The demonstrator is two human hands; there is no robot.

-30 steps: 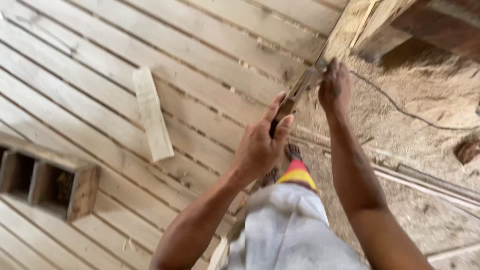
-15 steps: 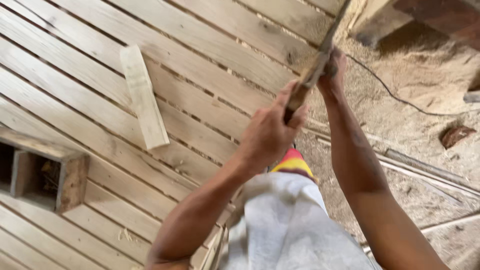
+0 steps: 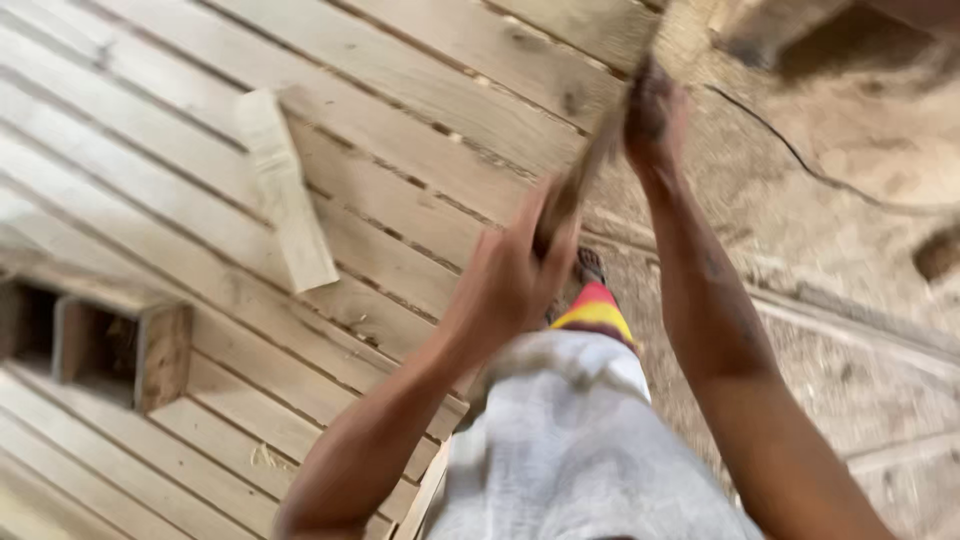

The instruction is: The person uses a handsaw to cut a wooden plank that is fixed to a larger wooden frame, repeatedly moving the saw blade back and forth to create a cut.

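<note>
Wood is almost everywhere here: a big panel of pale planks [image 3: 380,130] lies flat, rough and grainy, with thin dark gaps between the boards. Both hands hold one long, thin wooden stick [image 3: 590,160] that slants up over the edge of the panel. The left hand [image 3: 510,275] is curled tight around the low end, and the right hand [image 3: 652,115] is wrapped around it higher up. The picture is blurry, so the stick's top end is hard to make out. It looks stiff and light, and dry wood like this can be splintery, so gripping it firmly near the ends seems best. A short loose board [image 3: 285,190] rests on the planks, well apart from the hands. The sandy ground [image 3: 850,250] looks dusty and crumbly.
</note>
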